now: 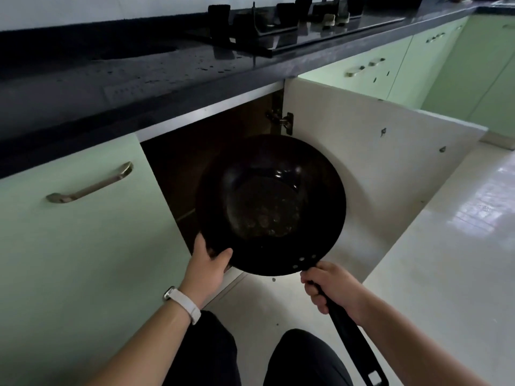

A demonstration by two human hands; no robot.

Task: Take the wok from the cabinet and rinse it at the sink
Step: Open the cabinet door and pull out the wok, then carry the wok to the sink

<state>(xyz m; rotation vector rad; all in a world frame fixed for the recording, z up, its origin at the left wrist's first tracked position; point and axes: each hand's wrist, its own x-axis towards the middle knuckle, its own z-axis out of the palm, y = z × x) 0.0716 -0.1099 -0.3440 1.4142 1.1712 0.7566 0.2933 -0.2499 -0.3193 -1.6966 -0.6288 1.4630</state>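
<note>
Now crouched before the open lower cabinet (pixel 195 162), knees (pixel 301 355) in dark trousers at the bottom of the view. Holds the large round black metal wok (pixel 270 204) in the air just in front of the dark cabinet mouth, tipped, bowl up and toward the camera; looks free of the shelf, touching nothing but the two grips. Wraps the right grip (pixel 331 291) round the long black handle (pixel 351 335), fingers curled fully about it just behind the rivets. Pinches the near left rim with the left grip (pixel 207 263), thumb over the lip and fingers beneath. Wears a white-strapped watch (pixel 184 303) on the left wrist.

Judged as the close of the first step: taking out nearly done, rinsing not yet begun. Calls next for rising and lifting the wok past the edge of the dark speckled counter (pixel 139 79) without knocking the white cabinet door (pixel 362 162) standing open at the right. Shows no sink plainly; possibly a dark hollow at the counter's far left, cannot tell.
</note>
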